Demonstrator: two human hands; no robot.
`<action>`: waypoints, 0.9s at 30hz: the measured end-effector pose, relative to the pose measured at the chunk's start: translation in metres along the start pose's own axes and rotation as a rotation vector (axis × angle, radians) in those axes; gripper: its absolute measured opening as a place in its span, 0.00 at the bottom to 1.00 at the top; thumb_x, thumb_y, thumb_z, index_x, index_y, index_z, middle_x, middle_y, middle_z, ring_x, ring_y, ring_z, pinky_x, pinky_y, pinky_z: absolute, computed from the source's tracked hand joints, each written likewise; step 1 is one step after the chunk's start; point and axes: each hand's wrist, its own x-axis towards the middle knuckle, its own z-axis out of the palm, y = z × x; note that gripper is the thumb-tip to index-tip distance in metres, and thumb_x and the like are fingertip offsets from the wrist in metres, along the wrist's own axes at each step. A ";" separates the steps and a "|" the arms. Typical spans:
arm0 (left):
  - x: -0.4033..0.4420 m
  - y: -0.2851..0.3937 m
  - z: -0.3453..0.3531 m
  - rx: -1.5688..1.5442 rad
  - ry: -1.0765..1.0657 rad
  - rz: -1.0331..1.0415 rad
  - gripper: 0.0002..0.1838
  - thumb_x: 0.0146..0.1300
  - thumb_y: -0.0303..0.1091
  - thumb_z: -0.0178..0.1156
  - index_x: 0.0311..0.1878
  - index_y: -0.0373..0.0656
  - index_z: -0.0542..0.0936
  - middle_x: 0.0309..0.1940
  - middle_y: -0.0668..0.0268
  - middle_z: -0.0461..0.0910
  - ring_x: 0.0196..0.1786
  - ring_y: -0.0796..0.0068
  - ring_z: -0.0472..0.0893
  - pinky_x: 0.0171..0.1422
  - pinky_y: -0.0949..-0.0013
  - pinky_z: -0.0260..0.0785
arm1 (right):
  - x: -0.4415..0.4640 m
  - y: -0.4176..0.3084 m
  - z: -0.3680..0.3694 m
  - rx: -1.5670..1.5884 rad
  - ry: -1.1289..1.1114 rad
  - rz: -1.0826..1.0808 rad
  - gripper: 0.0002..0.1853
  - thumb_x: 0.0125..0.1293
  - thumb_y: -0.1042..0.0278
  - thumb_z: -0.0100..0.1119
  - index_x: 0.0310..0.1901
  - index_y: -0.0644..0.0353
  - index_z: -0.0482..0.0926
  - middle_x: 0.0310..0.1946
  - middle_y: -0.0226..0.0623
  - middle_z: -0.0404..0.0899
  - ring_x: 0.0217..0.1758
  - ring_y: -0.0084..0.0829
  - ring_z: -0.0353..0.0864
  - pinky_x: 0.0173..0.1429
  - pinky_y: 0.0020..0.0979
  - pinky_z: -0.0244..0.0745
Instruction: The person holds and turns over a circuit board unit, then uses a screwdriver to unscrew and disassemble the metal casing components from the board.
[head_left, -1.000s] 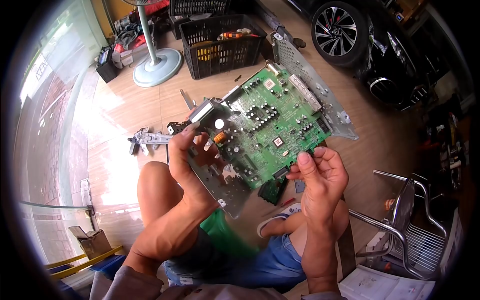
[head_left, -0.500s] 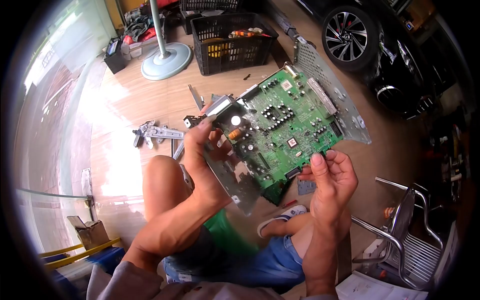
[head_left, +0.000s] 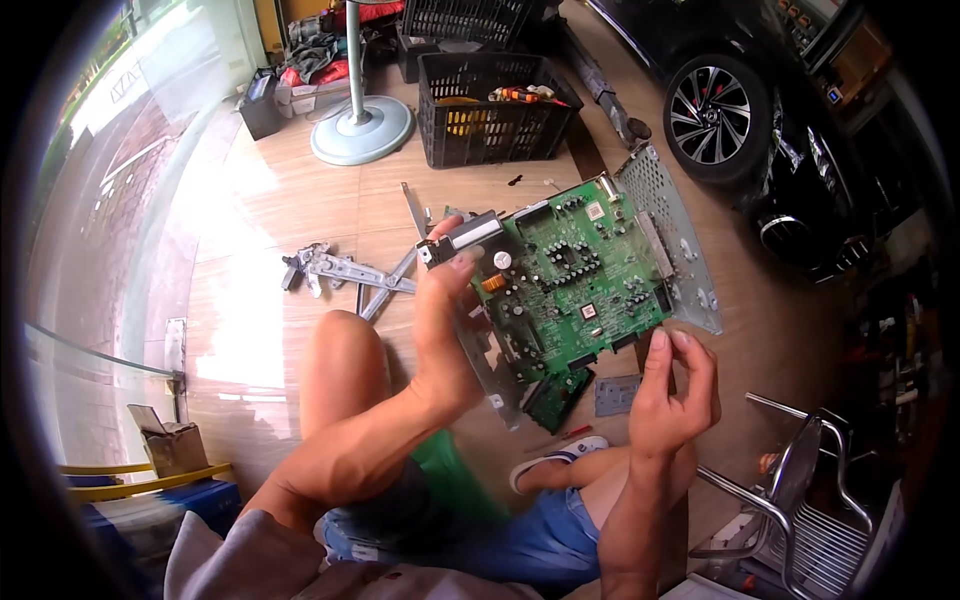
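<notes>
My left hand (head_left: pixel 447 335) grips the left side of a green circuit board (head_left: pixel 560 275) fixed in a metal chassis, thumb on top beside a silver-and-black component (head_left: pixel 474 232). The board is held tilted above the floor, and a perforated metal panel (head_left: pixel 668 235) stands along its right side. A smaller dark green board (head_left: pixel 558 400) shows under its lower edge. My right hand (head_left: pixel 675 395) is just off the lower right corner of the board, thumb and fingers drawn together in a pinch. Whether anything small is between those fingertips cannot be made out.
On the floor lie a metal linkage mechanism (head_left: pixel 350 272), a flat grey plate (head_left: pixel 617 396) and a red tool (head_left: pixel 577 432). Behind stand a black crate (head_left: pixel 495 115) and a round pale stand base (head_left: pixel 362 132). A car wheel (head_left: pixel 712 115) and a metal chair (head_left: pixel 805 500) are at right.
My right hand has come away from the board's lower edge, down and to the right. The left hand keeps its grip, and the whole view has shifted slightly.
</notes>
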 end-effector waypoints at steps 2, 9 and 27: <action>0.006 0.006 0.005 0.017 -0.011 -0.045 0.40 0.61 0.51 0.56 0.74 0.50 0.57 0.52 0.61 0.75 0.48 0.69 0.78 0.49 0.64 0.74 | 0.015 -0.006 -0.009 -0.072 0.013 -0.172 0.08 0.63 0.78 0.69 0.42 0.66 0.81 0.35 0.41 0.83 0.38 0.40 0.84 0.41 0.35 0.79; 0.033 0.011 -0.016 0.097 -0.070 -0.098 0.30 0.62 0.48 0.58 0.63 0.44 0.67 0.48 0.63 0.74 0.49 0.68 0.76 0.53 0.62 0.72 | 0.071 -0.027 -0.046 -0.256 -0.357 -0.526 0.16 0.52 0.78 0.72 0.44 0.63 0.82 0.39 0.39 0.81 0.49 0.47 0.80 0.58 0.45 0.71; -0.035 -0.023 -0.012 0.131 -0.297 -0.600 0.19 0.66 0.48 0.55 0.42 0.39 0.81 0.35 0.62 0.83 0.38 0.70 0.82 0.46 0.65 0.76 | 0.069 -0.077 -0.092 -0.739 -1.536 -0.580 0.29 0.43 0.65 0.78 0.49 0.63 0.77 0.46 0.43 0.79 0.60 0.43 0.75 0.79 0.48 0.54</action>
